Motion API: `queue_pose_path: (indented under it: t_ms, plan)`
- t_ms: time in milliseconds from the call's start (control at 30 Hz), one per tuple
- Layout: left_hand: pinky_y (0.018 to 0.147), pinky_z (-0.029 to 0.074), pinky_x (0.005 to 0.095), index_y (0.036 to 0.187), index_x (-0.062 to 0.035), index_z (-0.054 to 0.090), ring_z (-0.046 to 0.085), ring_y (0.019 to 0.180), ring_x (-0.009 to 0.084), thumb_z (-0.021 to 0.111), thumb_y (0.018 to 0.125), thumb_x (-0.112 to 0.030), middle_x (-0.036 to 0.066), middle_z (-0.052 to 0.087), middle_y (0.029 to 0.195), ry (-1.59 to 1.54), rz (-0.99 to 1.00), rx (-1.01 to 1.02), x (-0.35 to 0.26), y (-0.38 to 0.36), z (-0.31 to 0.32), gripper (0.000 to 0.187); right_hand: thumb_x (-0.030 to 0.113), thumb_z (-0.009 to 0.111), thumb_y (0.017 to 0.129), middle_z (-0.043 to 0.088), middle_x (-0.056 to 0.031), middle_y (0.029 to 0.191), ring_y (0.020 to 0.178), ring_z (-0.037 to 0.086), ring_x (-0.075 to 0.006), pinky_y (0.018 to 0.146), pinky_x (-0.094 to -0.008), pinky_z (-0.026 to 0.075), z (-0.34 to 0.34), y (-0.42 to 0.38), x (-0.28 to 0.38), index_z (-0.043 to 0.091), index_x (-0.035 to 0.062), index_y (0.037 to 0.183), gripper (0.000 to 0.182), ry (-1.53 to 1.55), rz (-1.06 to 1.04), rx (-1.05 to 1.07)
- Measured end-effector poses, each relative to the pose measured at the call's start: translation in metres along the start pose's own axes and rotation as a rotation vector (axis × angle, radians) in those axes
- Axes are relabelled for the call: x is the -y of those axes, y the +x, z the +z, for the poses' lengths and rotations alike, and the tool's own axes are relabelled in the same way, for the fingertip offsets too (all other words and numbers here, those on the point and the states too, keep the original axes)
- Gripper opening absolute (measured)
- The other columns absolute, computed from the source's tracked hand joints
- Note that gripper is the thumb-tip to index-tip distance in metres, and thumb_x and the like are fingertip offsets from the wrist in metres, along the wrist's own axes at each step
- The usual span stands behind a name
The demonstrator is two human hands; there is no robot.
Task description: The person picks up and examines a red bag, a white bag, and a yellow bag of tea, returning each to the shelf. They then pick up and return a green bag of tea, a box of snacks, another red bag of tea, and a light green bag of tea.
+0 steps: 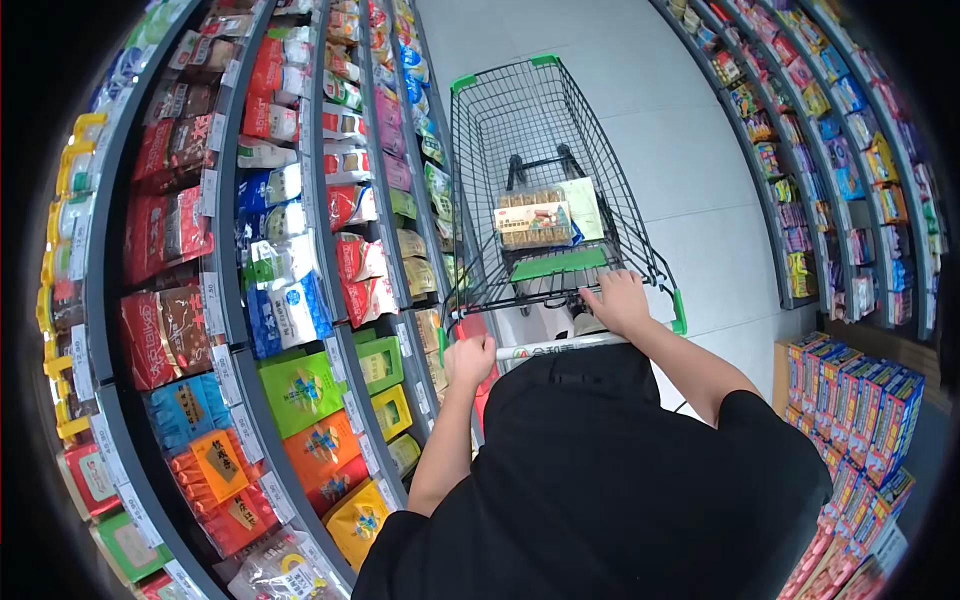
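Observation:
A wire shopping cart (590, 130) with green corner pieces stands in front of me. My left hand (470, 358) is closed round the left end of its handle. Further right, my right hand (618, 302) rests at the cart's rear edge by the handle, its fingers bent over the bar and partly hidden. Inside the basket lie a clear pack of brown food with a cream label (533, 219) and a pale green flat item (583, 205) beside it. A green flap (560, 264) sits between these goods and the handle.
Shelves of bagged snacks (300, 395) with price tags run close along the left. Another shelf of colourful packets (790, 215) stands on the right. Stacked boxes (860, 400) are at the lower right. Grey tiled floor (670, 150) stretches ahead between the shelves.

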State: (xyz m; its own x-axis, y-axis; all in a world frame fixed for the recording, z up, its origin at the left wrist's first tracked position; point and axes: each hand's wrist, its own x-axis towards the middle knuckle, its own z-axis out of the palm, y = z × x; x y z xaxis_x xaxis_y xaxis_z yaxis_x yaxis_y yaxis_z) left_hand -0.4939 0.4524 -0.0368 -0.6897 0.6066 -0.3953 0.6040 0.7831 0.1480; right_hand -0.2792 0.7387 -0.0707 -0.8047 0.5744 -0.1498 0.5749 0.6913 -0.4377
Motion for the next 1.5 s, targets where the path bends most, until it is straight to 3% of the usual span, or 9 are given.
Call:
queue_pose_path:
  t_ms: [300,700,867,1033,1067,1100,1200,1500]
  plan:
    - [0.077,0.060,0.0551,0.086,-0.0124,0.083,0.075,0.078,0.0427,0.052,0.100,-0.046,0.021,0.076,0.080,-0.008,-0.006,-0.070,-0.005,-0.010,0.007,0.048,0.055,0.059,0.105,0.075,-0.0172,0.113,0.117,0.063,-0.0356,0.110,-0.0519,0.040,0.003,-0.009,-0.003,0.076,0.0014,0.109,0.057,-0.015,-0.012,-0.023]
    - [0.083,0.061,0.0552,0.093,-0.0149,0.085,0.078,0.087,0.0405,0.048,0.102,-0.051,0.018,0.080,0.090,-0.052,-0.044,-0.048,0.004,-0.063,0.027,0.053,0.058,0.060,0.103,0.077,-0.0215,0.111,0.111,0.068,-0.0411,0.100,-0.0548,0.049,0.016,-0.055,0.004,0.079,0.0028,0.111,0.059,-0.044,-0.017,0.016]
    - [0.083,0.061,0.0547,0.093,-0.0147,0.085,0.078,0.088,0.0402,0.048,0.102,-0.050,0.018,0.080,0.092,-0.124,0.002,-0.071,0.005,-0.103,0.042,0.052,0.055,0.064,0.102,0.074,-0.0205,0.111,0.109,0.068,-0.0420,0.100,-0.0534,0.050,0.018,-0.098,0.002,0.077,0.0015,0.111,0.056,-0.002,0.001,-0.048]
    - [0.083,0.061,0.0548,0.093,-0.0146,0.085,0.078,0.089,0.0421,0.049,0.102,-0.050,0.019,0.080,0.092,-0.158,-0.020,-0.093,0.004,-0.152,0.056,0.051,0.036,0.072,0.100,0.072,-0.0203,0.111,0.110,0.066,-0.0423,0.099,-0.0526,0.051,0.014,-0.159,0.005,0.073,0.0008,0.119,0.041,-0.031,-0.143,-0.175]
    - [0.083,0.061,0.0551,0.093,-0.0143,0.085,0.078,0.089,0.0424,0.049,0.102,-0.050,0.019,0.080,0.092,-0.164,-0.030,-0.102,0.002,-0.163,0.066,0.052,0.041,0.073,0.100,0.076,-0.0230,0.115,0.113,0.068,-0.0433,0.101,-0.0514,0.052,0.022,-0.168,-0.006,0.076,0.0010,0.118,0.045,0.042,-0.091,-0.137]
    - [0.082,0.061,0.0555,0.092,-0.0139,0.084,0.078,0.089,0.0426,0.049,0.102,-0.050,0.019,0.080,0.092,-0.165,-0.035,-0.105,0.001,-0.170,0.070,0.052,0.036,0.071,0.100,0.073,-0.0208,0.115,0.114,0.066,-0.0422,0.102,-0.0523,0.051,0.014,-0.181,-0.002,0.073,0.0017,0.120,0.040,0.044,-0.070,-0.105]
    - [0.070,0.060,0.0570,0.082,-0.0098,0.082,0.076,0.071,0.0429,0.050,0.102,-0.048,0.019,0.077,0.078,-0.127,0.064,-0.263,-0.002,-0.197,0.096,0.054,0.036,0.072,0.100,0.074,-0.0213,0.117,0.115,0.066,-0.0430,0.103,-0.0521,0.051,0.019,-0.213,-0.014,0.072,0.0014,0.121,0.040,0.088,-0.070,-0.193]
    - [0.069,0.059,0.0532,0.068,-0.0078,0.078,0.073,0.063,0.0395,0.059,0.099,-0.037,0.018,0.075,0.071,-0.109,0.083,-0.278,-0.018,-0.262,0.131,0.046,0.033,0.071,0.100,0.075,-0.0178,0.116,0.115,0.067,-0.0402,0.111,-0.0536,0.047,0.027,-0.252,-0.019,0.073,0.0035,0.120,0.036,0.030,-0.033,-0.184]
